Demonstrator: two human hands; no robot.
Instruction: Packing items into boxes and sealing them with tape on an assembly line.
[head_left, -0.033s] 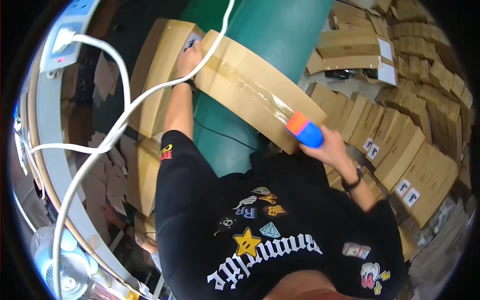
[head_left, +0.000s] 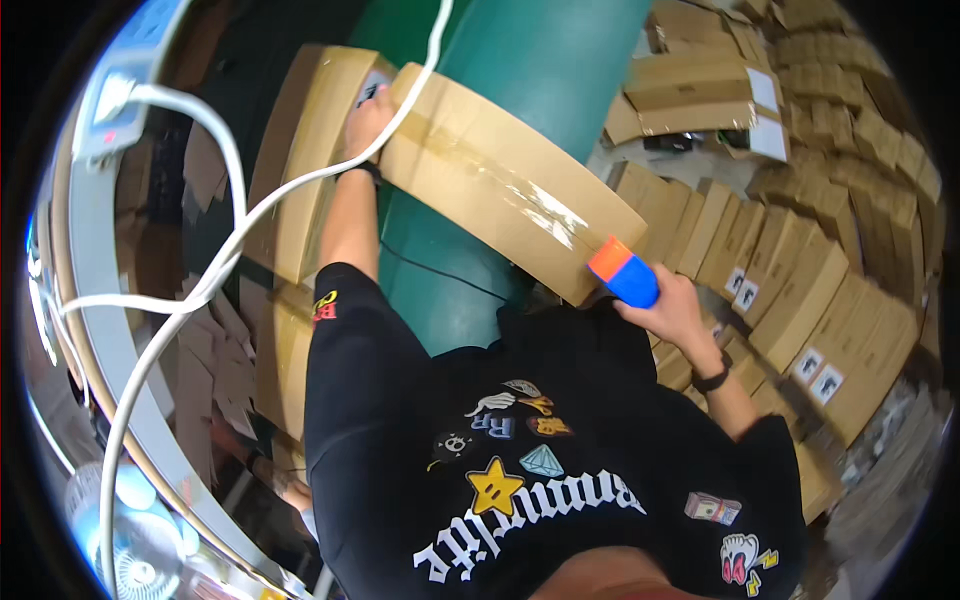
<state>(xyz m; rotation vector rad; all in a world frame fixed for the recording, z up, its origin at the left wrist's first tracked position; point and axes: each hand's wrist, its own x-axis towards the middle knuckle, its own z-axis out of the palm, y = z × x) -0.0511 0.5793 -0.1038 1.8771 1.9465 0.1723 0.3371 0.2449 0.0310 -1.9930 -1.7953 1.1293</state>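
Observation:
A long brown cardboard box lies slantwise across a green surface, with clear shiny tape along its middle seam. My left hand grips the box's far left end, its fingers partly hidden between this box and a second carton with a label. At the near right end, my right hand is closed around a blue-and-orange tape dispenser. The dispenser's orange edge is at the box's right end; whether it touches the cardboard I cannot tell.
The green rounded surface runs beneath the box. A white cable hangs across the view before my left wrist. Rows of cartons stand right; an opened carton lies beyond. A fan and another person's arm are lower left.
My right hand has moved the tape dispenser slightly right and down, toward the box's right end. More shiny tape shows on the seam. My left hand keeps its place on the box.

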